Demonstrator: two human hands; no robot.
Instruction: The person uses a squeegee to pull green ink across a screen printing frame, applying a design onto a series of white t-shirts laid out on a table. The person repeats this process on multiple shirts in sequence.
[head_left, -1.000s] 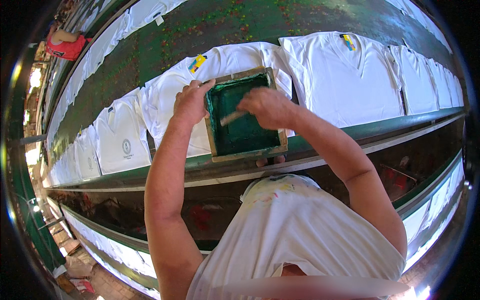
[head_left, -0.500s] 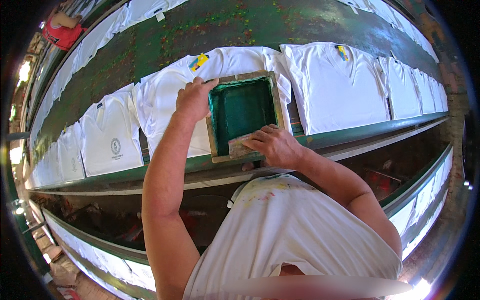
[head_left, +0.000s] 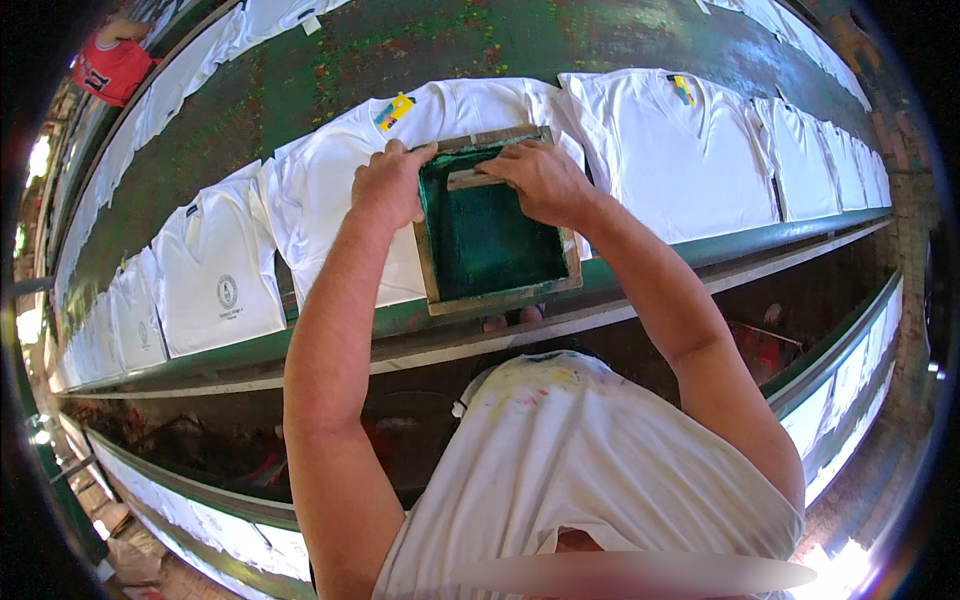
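Observation:
A wooden-framed printing screen with green mesh lies on a white T-shirt with a yellow tag at its collar. My left hand is closed on the frame's upper left corner and side. Near the frame's far edge, my right hand grips a squeegee, whose pale wooden bar shows inside the frame. Its lower edge rests at or close to the mesh; contact is hard to make out. The shirt area under the screen is hidden.
To the left lies a white shirt with a dark round print; a plain white shirt lies to the right. Rows of shirts line the long green table. A lower shirt-covered table runs behind me. Someone in a red top is at far left.
My right hand has pushed the squeegee from the frame's near edge up to its far edge. My left hand keeps its hold on the frame.

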